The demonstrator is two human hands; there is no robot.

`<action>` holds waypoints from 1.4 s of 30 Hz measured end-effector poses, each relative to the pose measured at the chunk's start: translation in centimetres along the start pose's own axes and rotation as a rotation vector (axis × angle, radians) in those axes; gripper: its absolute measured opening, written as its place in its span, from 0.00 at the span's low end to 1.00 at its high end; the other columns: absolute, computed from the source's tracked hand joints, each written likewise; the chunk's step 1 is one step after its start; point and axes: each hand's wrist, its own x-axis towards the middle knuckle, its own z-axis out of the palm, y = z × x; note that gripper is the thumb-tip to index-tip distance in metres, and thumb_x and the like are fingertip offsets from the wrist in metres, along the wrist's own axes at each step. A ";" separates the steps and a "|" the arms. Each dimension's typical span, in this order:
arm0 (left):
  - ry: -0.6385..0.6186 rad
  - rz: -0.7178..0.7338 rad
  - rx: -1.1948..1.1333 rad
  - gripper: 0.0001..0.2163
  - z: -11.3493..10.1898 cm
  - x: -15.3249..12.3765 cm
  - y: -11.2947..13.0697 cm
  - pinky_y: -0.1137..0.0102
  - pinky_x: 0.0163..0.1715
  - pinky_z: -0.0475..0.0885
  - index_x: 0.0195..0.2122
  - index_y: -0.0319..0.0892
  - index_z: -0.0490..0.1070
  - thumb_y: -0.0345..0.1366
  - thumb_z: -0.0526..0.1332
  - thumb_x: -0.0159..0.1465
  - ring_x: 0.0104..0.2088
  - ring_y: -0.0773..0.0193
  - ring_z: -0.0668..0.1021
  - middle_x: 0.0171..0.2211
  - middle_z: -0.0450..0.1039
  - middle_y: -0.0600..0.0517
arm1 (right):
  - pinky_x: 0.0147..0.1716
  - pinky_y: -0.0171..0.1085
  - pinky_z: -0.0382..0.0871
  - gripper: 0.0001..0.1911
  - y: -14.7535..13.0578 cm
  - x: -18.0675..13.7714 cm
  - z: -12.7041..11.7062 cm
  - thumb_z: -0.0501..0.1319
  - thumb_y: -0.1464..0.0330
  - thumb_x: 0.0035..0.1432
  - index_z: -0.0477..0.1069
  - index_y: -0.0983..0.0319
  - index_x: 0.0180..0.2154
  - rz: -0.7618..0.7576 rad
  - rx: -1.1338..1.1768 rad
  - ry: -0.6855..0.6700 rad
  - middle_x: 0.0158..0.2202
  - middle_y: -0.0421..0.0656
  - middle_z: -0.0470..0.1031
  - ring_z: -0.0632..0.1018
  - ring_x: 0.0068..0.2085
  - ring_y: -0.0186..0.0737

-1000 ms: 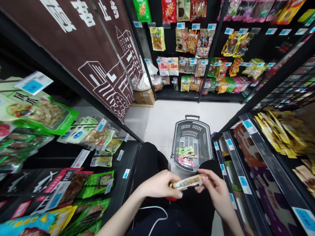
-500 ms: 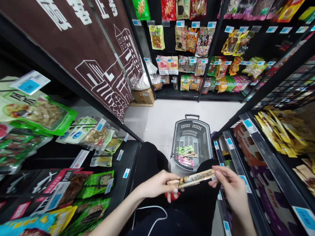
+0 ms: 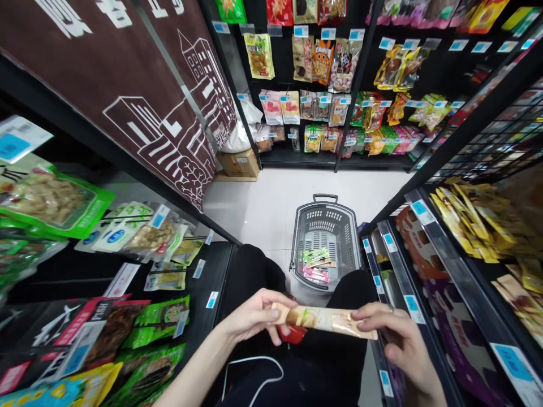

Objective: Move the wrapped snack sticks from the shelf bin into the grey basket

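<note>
A long, narrow beige snack packet (image 3: 324, 320) with brown printing lies level across my lap, held between both hands. My left hand (image 3: 257, 317) pinches its left end between thumb and fingers. At the other end, my right hand (image 3: 392, 333) grips the packet with its fingers over the top. Beyond my knees, a grey shopping basket (image 3: 324, 217) stands on the floor with several slim packets (image 3: 316, 264), green, brown and pink, in its bottom. Something red (image 3: 292, 334) shows behind the packet, partly hidden.
Shelves of bagged snacks (image 3: 153, 232) line my left side. Close on my right, a shelf holds yellow packets (image 3: 470, 220) above brown and purple boxes (image 3: 458, 333). A cardboard box (image 3: 240, 165) sits by the brown banner (image 3: 165, 130). A white cable (image 3: 254, 362) hangs over my lap.
The packet has turned so its broad printed face shows and it lies more level. My right hand has shifted its grip, fingers now over the packet's top. The view has moved slightly.
</note>
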 end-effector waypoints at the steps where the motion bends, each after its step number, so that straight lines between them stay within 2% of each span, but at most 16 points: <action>1: 0.047 0.004 0.070 0.21 0.3 0.1 0.2 0.71 0.22 0.74 0.44 0.36 0.73 0.38 0.69 0.49 0.27 0.59 0.79 0.28 0.77 0.46 | 0.39 0.46 0.73 0.12 0.1 0.1 0.2 0.62 0.58 0.53 0.78 0.58 0.31 0.022 -0.027 0.013 0.36 0.50 0.79 0.78 0.40 0.52; 3: 0.133 0.012 0.231 0.24 0.9 0.4 0.5 0.70 0.27 0.74 0.47 0.38 0.71 0.32 0.69 0.47 0.28 0.62 0.78 0.27 0.77 0.51 | 0.39 0.44 0.73 0.06 0.5 0.3 0.8 0.63 0.64 0.53 0.78 0.58 0.30 0.078 -0.105 0.099 0.36 0.48 0.78 0.78 0.39 0.49; 4: 0.174 0.009 0.314 0.25 1.1 0.5 0.6 0.70 0.30 0.73 0.47 0.39 0.71 0.30 0.69 0.46 0.28 0.63 0.78 0.28 0.77 0.52 | 0.39 0.43 0.73 0.05 0.8 0.5 1.1 0.64 0.66 0.52 0.77 0.58 0.32 0.108 -0.123 0.162 0.38 0.48 0.78 0.78 0.39 0.47; 7: 0.278 -0.015 0.536 0.19 1.3 1.0 0.4 0.74 0.31 0.69 0.39 0.37 0.76 0.27 0.68 0.43 0.29 0.65 0.77 0.28 0.77 0.53 | 0.38 0.42 0.75 0.15 1.8 0.7 2.3 0.66 0.66 0.49 0.74 0.59 0.42 0.213 -0.026 0.307 0.42 0.49 0.77 0.80 0.37 0.45; 9: 0.330 -0.014 0.583 0.17 1.0 1.2 -0.1 0.75 0.28 0.68 0.35 0.37 0.77 0.26 0.69 0.41 0.27 0.66 0.76 0.26 0.77 0.54 | 0.38 0.43 0.76 0.16 2.5 0.5 2.7 0.67 0.65 0.47 0.75 0.62 0.40 0.303 0.075 0.355 0.37 0.50 0.79 0.80 0.36 0.45; 12: 0.427 0.058 0.437 0.19 0.5 1.6 -1.1 0.74 0.27 0.68 0.33 0.37 0.76 0.27 0.72 0.36 0.24 0.66 0.76 0.21 0.75 0.56 | 0.35 0.42 0.77 0.13 3.5 0.2 2.8 0.70 0.65 0.42 0.76 0.63 0.33 0.368 0.183 0.441 0.30 0.48 0.81 0.81 0.32 0.46; 16: 0.530 0.175 0.128 0.20 0.1 2.6 -2.6 0.74 0.27 0.70 0.29 0.36 0.75 0.26 0.73 0.31 0.22 0.66 0.76 0.18 0.75 0.56 | 0.32 0.40 0.77 0.14 4.9 0.1 3.0 0.72 0.68 0.37 0.75 0.64 0.30 0.345 0.293 0.614 0.28 0.47 0.81 0.81 0.30 0.44; 19: 0.533 0.177 -0.031 0.20 0.1 3.6 -3.4 0.74 0.24 0.70 0.29 0.35 0.75 0.27 0.74 0.32 0.20 0.66 0.77 0.18 0.76 0.53 | 0.34 0.38 0.77 0.16 5.9 0.4 3.6 0.72 0.68 0.37 0.74 0.64 0.32 0.306 0.367 0.752 0.29 0.45 0.80 0.81 0.32 0.42; 23: 0.506 0.164 -0.086 0.21 0.1 4.6 -3.5 0.72 0.24 0.72 0.32 0.33 0.76 0.32 0.74 0.35 0.21 0.63 0.78 0.21 0.78 0.48 | 0.38 0.39 0.75 0.22 7.0 1.0 3.8 0.72 0.67 0.39 0.72 0.65 0.39 0.302 0.356 0.867 0.33 0.46 0.80 0.80 0.36 0.42; 28: 0.549 0.159 -0.034 0.21 -0.2 5.1 -3.0 0.71 0.30 0.75 0.36 0.32 0.77 0.37 0.72 0.41 0.28 0.61 0.80 0.29 0.80 0.45 | 0.45 0.45 0.72 0.27 8.1 1.7 3.9 0.70 0.63 0.43 0.71 0.68 0.45 0.277 0.292 0.913 0.39 0.52 0.79 0.79 0.40 0.47; 35: 0.688 0.194 0.027 0.15 -1.6 5.9 -3.4 0.75 0.27 0.74 0.28 0.35 0.76 0.34 0.73 0.39 0.24 0.66 0.79 0.22 0.78 0.51 | 0.44 0.46 0.72 0.29 8.8 2.6 5.9 0.67 0.59 0.45 0.71 0.71 0.47 0.260 0.129 1.011 0.42 0.55 0.77 0.79 0.38 0.48; 39: 0.613 0.123 0.058 0.15 -1.8 5.6 -3.8 0.74 0.24 0.74 0.28 0.35 0.76 0.35 0.73 0.39 0.22 0.65 0.78 0.21 0.77 0.52 | 0.45 0.47 0.72 0.30 9.0 2.9 5.4 0.68 0.60 0.44 0.71 0.71 0.46 0.245 0.109 1.045 0.40 0.56 0.77 0.79 0.39 0.48; 42: 0.483 0.018 0.101 0.18 -1.5 5.1 -4.2 0.71 0.22 0.74 0.30 0.33 0.77 0.32 0.74 0.35 0.20 0.62 0.78 0.17 0.75 0.51 | 0.45 0.49 0.72 0.31 8.3 3.9 3.8 0.69 0.61 0.42 0.71 0.70 0.47 0.260 0.145 0.950 0.40 0.55 0.78 0.80 0.39 0.50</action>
